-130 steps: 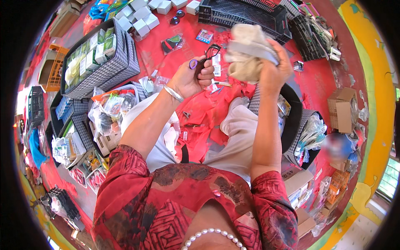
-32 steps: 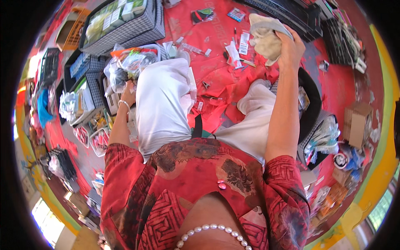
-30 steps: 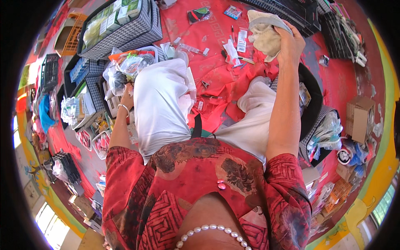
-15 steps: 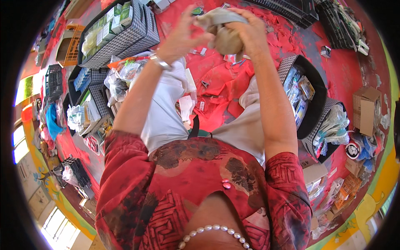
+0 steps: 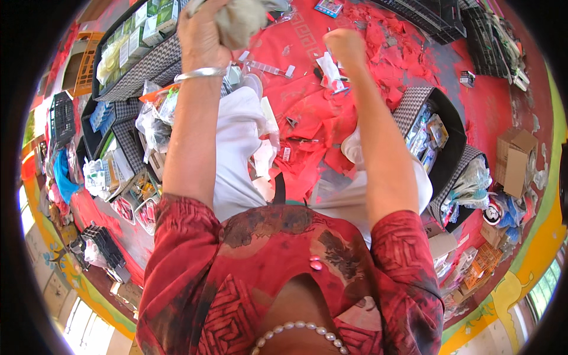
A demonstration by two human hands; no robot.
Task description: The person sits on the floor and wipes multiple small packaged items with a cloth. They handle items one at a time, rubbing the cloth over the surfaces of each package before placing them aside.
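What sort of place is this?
Perhaps a storeroom or sorting space: there's a patterned bin holding green-and-white boxes, a black plastic crate and an open cardboard box.

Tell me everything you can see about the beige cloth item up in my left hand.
The beige cloth item looks like soft fabric, bunched into a rounded, slightly blurred bundle. It is in the grip of the left hand, which covers part of its left side. It shows near the top of the view, right of the checked bin. The picture's upper edge cuts it off, so its full shape cannot be told.
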